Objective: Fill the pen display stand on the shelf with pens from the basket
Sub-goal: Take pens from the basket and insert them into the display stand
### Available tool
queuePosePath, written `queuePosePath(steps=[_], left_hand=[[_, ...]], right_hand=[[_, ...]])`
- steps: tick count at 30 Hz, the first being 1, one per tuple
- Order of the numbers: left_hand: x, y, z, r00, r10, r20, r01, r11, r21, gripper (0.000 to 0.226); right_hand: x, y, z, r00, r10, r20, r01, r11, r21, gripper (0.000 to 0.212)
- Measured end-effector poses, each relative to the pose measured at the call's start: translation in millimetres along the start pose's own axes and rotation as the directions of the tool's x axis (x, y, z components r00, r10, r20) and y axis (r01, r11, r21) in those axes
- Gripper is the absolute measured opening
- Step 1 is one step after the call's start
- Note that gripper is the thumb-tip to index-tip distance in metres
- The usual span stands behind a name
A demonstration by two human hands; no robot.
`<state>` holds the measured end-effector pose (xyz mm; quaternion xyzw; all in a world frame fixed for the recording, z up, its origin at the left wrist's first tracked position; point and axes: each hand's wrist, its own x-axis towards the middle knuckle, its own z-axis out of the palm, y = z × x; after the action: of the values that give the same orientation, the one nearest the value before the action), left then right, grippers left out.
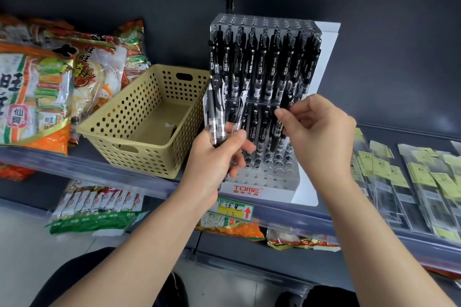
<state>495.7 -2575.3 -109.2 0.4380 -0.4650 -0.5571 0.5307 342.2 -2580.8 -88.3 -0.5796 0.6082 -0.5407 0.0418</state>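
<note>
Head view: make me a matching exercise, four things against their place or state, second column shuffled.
1. left hand
2. right hand
3. basket
4. pen display stand

A. front holes unfilled
B. pinches one black pen
C. grips a bundle of pens
D. sits between the snack bags and the stand

Pairs: 1-C, 2-B, 3-D, 4-A

The clear tiered pen display stand [262, 178] stood on the shelf [324, 218], its far rows packed with upright black pens [264, 67], its near holes open. Just left sat the tan perforated basket [139, 157]. The left hand [217, 154] gripped several spare pens [215, 107] upright; the right hand [316, 127] pinched a single pen [287, 99] before the middle tier.
</note>
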Motion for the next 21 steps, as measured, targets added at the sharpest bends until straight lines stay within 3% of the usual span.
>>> queuePosePath(steps=[5,16,21], left_hand=[[-0.9,0.8,-1.4,1.0,0.014,-0.008,-0.014,1.0,-0.005,0.006],[-0.2,-2.5,-0.7,1.0,0.019,-0.018,-0.019,0.999,-0.035,0.008],[0.0,-3.0,-0.1,1.0,-0.001,-0.004,0.001,0.998,-0.059,0.009]], right_hand=[[-5.4,3.2,2.2,1.0,-0.002,0.007,0.002,0.998,-0.065,0.021],[-11.3,8.7,6.1,0.975,0.082,0.206,-0.014,0.95,-0.313,0.023],[-8.8,12.9,6.3,0.965,0.085,0.247,0.003,0.942,-0.336,0.025]])
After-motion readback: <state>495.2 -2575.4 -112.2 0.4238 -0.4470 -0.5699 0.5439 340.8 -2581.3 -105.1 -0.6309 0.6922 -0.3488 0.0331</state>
